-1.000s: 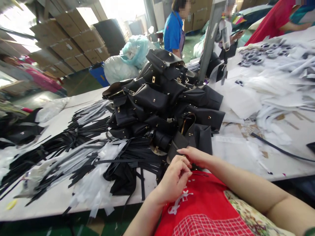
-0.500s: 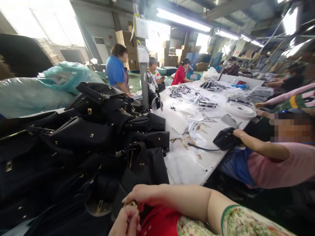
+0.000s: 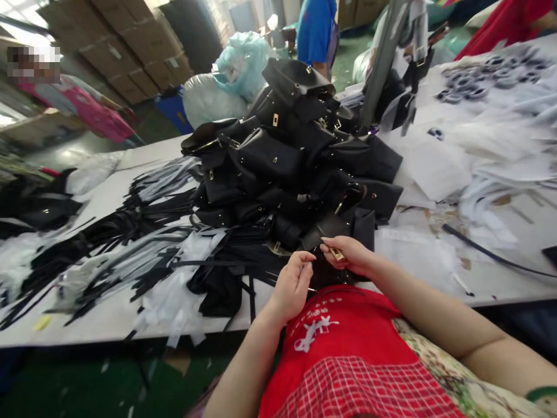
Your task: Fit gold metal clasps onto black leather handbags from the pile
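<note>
My right hand (image 3: 350, 254) is closed at a gold clasp (image 3: 336, 253) on a black handbag (image 3: 328, 273) in front of my apron. Just to its left, my left hand (image 3: 292, 287) is closed, thumb and fingers pinched together. A thin light tip shows below the left hand, but what it grips is too small to make out. Directly beyond both hands rises a pile of black handbags (image 3: 270, 157) with gold fittings.
Black and grey strips (image 3: 161, 244) and white sheeting (image 3: 174, 302) cover the table to the left. White pieces (image 3: 439, 168) and a black strap (image 3: 478, 252) lie to the right. A metal post (image 3: 378, 64) stands behind the pile. Other people stand beyond the table.
My view has swung left and down, bringing the strips on the left and my apron into sight. My hands, close together before, are now slightly apart.
</note>
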Motion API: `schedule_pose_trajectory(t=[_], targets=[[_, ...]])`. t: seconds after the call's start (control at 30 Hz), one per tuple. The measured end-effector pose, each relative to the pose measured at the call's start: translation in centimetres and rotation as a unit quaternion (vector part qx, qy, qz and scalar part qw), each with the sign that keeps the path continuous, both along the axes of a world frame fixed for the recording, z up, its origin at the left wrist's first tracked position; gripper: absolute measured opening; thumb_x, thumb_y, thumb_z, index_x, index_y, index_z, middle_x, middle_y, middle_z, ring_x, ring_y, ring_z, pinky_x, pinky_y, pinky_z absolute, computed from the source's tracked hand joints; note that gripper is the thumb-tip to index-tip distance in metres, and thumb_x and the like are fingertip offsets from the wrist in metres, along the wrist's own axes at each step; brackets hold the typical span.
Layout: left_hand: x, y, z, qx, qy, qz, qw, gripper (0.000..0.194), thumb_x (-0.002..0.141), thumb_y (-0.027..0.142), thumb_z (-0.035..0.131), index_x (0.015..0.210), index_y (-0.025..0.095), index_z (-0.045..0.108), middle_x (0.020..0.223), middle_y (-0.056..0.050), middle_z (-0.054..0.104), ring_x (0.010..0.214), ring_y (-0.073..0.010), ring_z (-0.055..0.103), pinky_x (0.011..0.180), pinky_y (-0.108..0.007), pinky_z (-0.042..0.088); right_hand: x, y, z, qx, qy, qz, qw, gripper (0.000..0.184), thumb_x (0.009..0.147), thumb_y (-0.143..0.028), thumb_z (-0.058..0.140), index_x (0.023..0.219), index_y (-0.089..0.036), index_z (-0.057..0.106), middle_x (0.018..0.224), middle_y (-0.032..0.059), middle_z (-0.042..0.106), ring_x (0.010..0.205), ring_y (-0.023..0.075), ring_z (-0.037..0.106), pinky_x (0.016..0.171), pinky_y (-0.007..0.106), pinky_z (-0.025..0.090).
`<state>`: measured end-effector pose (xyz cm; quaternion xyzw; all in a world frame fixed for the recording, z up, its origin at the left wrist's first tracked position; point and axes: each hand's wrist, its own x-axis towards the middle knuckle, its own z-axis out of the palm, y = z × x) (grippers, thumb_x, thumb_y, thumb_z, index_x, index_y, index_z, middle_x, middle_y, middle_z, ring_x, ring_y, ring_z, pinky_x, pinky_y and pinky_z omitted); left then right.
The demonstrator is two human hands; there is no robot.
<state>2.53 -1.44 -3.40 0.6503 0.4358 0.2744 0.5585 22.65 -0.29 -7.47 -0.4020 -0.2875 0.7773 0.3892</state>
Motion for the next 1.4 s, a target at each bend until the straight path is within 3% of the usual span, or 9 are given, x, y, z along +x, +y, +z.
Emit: schedule_pose_trajectory(t=[0.13, 0.27, 0.43, 0.67, 0.83, 1.0, 1.17, 1.27, 1.4], targets=[[1.2, -0.4, 1.0, 0.127, 0.082, -0.043, 0.988, 0.017, 0.091, 0.031, 0.054, 0.099, 0.020, 0.065, 0.066, 0.003, 0.058, 0.057, -0.0101, 0.050, 0.059, -0.023, 0.040, -0.4, -0.6, 0.3, -0.011, -0.010, -0.006, 1.000, 0.040, 0.080, -0.053, 0.061, 0.065, -0.017, 0.052, 0.039, -0.0066, 0.038, 0.033, 0.0060, 0.025, 0.035, 0.021, 0.018], [2.6, -0.4, 0.3, 0.238, 0.134, -0.043, 0.961, 0.021, 0.083, 0.032, 0.068, 0.102, 0.022, 0.068, 0.072, 0.002, 0.068, 0.060, -0.0118, 0.057, 0.063, -0.025, 0.044, -0.6, -0.5, 0.1, -0.027, -0.013, -0.010, 0.999, 0.041, 0.080, -0.052, 0.062, 0.062, -0.017, 0.049, 0.040, -0.0075, 0.034, 0.034, 0.0048, 0.021, 0.036, 0.021, 0.014], [3.8, -0.1, -1.3, 0.364, 0.145, -0.050, 0.919, 0.017, 0.091, 0.030, 0.058, 0.100, 0.020, 0.068, 0.086, -0.002, 0.074, 0.078, -0.0156, 0.068, 0.073, -0.026, 0.048, -1.0, -0.4, 0.1, -0.034, -0.023, -0.038, 0.998, 0.042, 0.076, -0.052, 0.067, 0.061, -0.016, 0.050, 0.045, -0.0069, 0.036, 0.038, 0.0047, 0.025, 0.037, 0.020, 0.014], [4.3, -0.7, -1.6, 0.416, 0.208, 0.003, 0.885, 0.020, 0.095, 0.024, 0.048, 0.085, 0.020, 0.065, 0.074, -0.003, 0.069, 0.069, -0.0156, 0.064, 0.066, -0.027, 0.047, -2.4, -0.6, -0.1, -0.033, -0.043, -0.102, 0.993, 0.043, 0.074, -0.059, 0.064, 0.067, -0.018, 0.053, 0.045, -0.0063, 0.039, 0.038, 0.0075, 0.030, 0.038, 0.023, 0.021], [4.1, -0.8, -1.5, 0.349, 0.230, 0.015, 0.908, 0.018, 0.094, 0.026, 0.049, 0.083, 0.018, 0.062, 0.081, -0.005, 0.069, 0.075, -0.0177, 0.064, 0.070, -0.029, 0.048, -3.1, -0.6, -0.6, -0.016, -0.065, -0.131, 0.989, 0.046, 0.074, -0.062, 0.065, 0.065, -0.018, 0.054, 0.044, -0.0059, 0.040, 0.039, 0.0080, 0.032, 0.039, 0.024, 0.023], [3.4, -0.6, -1.3, 0.196, 0.195, 0.005, 0.961, 0.017, 0.090, 0.028, 0.055, 0.076, 0.019, 0.061, 0.078, -0.005, 0.069, 0.072, -0.0190, 0.063, 0.070, -0.032, 0.047, -3.6, -0.9, -1.1, -0.015, -0.066, -0.127, 0.990, 0.047, 0.074, -0.063, 0.064, 0.063, -0.018, 0.055, 0.042, -0.0054, 0.041, 0.038, 0.0079, 0.033, 0.038, 0.023, 0.021], [2.8, -0.5, -1.0, 0.030, 0.054, 0.006, 0.998, 0.022, 0.088, 0.035, 0.057, 0.075, 0.018, 0.059, 0.073, -0.005, 0.068, 0.067, -0.0177, 0.062, 0.068, -0.032, 0.048, -3.5, -1.0, -1.3, -0.040, -0.008, -0.069, 0.997, 0.047, 0.079, -0.061, 0.059, 0.062, -0.018, 0.052, 0.042, -0.0053, 0.038, 0.037, 0.0075, 0.027, 0.037, 0.023, 0.019], [2.2, -0.4, -0.8, -0.105, -0.079, 0.048, 0.990, 0.032, 0.084, 0.047, 0.063, 0.074, 0.017, 0.055, 0.062, -0.001, 0.061, 0.053, -0.0119, 0.054, 0.057, -0.026, 0.045, -3.1, -0.9, -1.2, -0.065, 0.090, 0.001, 0.994, 0.040, 0.079, -0.054, 0.060, 0.068, -0.016, 0.055, 0.045, -0.0065, 0.034, 0.039, 0.0073, 0.025, 0.040, 0.023, 0.024], [1.1, -0.2, -1.0, -0.157, -0.092, 0.116, 0.976, 0.044, 0.074, 0.056, 0.071, 0.071, 0.016, 0.054, 0.049, 0.007, 0.042, 0.043, -0.0047, 0.033, 0.044, -0.020, 0.027, -3.3, -1.1, -1.3, -0.071, 0.221, 0.026, 0.972, 0.030, 0.074, -0.037, 0.076, 0.082, -0.015, 0.058, 0.052, -0.0079, 0.036, 0.048, 0.0063, 0.032, 0.049, 0.020, 0.030]])
